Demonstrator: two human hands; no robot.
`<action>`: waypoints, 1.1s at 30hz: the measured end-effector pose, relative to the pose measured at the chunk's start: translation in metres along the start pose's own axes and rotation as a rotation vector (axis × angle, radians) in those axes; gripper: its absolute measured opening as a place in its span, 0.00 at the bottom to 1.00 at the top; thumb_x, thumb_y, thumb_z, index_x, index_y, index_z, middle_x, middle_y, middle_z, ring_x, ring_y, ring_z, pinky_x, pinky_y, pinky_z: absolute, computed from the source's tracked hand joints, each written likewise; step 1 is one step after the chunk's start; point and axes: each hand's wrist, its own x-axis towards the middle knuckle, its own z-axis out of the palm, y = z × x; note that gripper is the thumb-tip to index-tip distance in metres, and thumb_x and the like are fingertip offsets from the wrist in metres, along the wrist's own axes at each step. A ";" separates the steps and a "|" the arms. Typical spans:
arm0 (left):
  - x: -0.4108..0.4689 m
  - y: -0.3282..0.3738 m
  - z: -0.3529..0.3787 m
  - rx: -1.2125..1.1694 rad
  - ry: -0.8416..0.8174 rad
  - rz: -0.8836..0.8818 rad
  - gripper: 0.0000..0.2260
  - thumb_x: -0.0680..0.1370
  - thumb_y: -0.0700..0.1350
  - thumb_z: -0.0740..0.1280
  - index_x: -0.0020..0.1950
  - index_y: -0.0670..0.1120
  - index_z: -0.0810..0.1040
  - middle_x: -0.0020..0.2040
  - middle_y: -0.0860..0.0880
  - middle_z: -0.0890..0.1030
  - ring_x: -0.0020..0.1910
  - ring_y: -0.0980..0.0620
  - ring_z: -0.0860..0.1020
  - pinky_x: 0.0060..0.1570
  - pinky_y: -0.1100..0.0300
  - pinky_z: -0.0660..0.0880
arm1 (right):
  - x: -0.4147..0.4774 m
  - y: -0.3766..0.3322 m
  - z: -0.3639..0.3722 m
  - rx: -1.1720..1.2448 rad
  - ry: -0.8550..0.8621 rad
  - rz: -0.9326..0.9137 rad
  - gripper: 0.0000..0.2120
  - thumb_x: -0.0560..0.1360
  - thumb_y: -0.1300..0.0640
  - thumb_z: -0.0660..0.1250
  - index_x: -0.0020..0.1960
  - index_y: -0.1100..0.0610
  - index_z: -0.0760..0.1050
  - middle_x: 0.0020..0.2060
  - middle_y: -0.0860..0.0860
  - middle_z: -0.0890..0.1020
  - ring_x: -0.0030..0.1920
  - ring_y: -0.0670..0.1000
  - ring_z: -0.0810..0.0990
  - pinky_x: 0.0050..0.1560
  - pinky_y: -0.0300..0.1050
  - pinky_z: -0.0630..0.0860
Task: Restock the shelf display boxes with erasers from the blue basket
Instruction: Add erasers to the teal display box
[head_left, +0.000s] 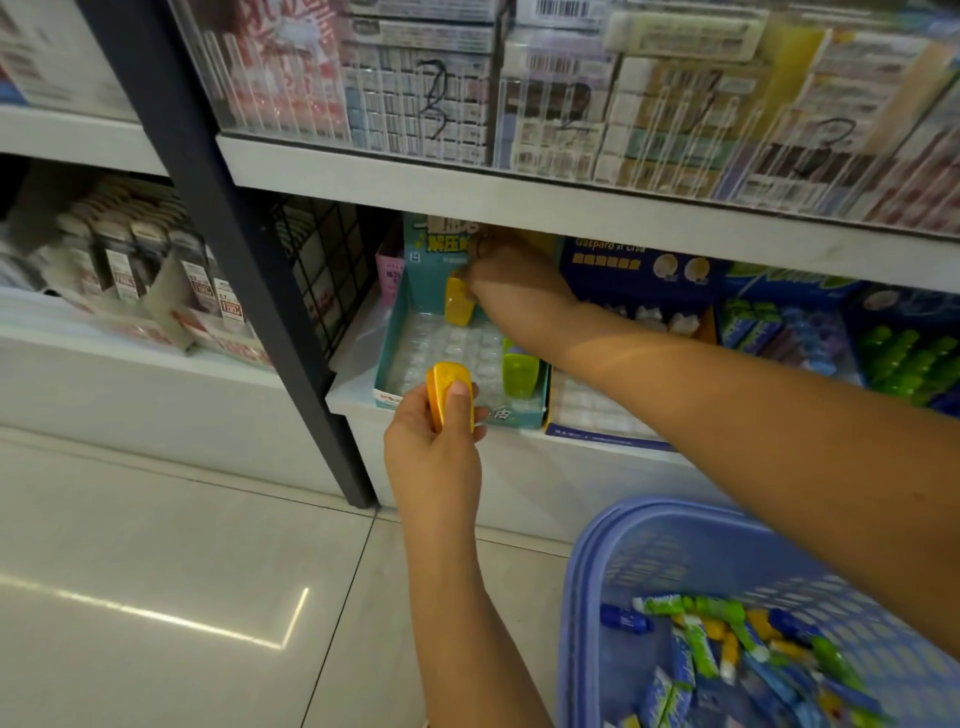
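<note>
Fingers of the left hand grip 1 orange eraser; the right hand pinches 1 yellow eraser at 12 o'clock in the teal box.

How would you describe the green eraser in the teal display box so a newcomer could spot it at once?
On the lower shelf, just right of the black upright post, sits the teal display box. The green eraser stands upright at its front right corner. It is the only green piece there; the yellow eraser stands at the back.
</note>
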 end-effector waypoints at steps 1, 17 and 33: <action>0.000 0.000 0.000 0.002 0.002 0.002 0.07 0.80 0.48 0.62 0.44 0.58 0.75 0.42 0.57 0.83 0.38 0.63 0.81 0.37 0.70 0.75 | -0.002 -0.001 -0.003 0.003 -0.015 -0.006 0.08 0.77 0.61 0.58 0.40 0.59 0.69 0.38 0.53 0.72 0.40 0.52 0.70 0.33 0.42 0.61; -0.001 0.002 -0.004 -0.002 -0.011 -0.038 0.05 0.80 0.46 0.63 0.49 0.55 0.77 0.42 0.58 0.83 0.40 0.62 0.82 0.35 0.72 0.75 | -0.001 0.006 0.005 -0.161 -0.078 -0.039 0.12 0.78 0.59 0.60 0.55 0.66 0.73 0.43 0.60 0.76 0.44 0.58 0.76 0.35 0.43 0.64; -0.014 0.010 -0.002 0.040 0.101 0.129 0.11 0.76 0.49 0.68 0.58 0.53 0.76 0.52 0.57 0.81 0.52 0.62 0.79 0.50 0.67 0.77 | -0.083 -0.007 -0.043 0.429 -0.257 -0.198 0.10 0.70 0.57 0.74 0.49 0.47 0.79 0.44 0.43 0.83 0.41 0.36 0.81 0.46 0.29 0.77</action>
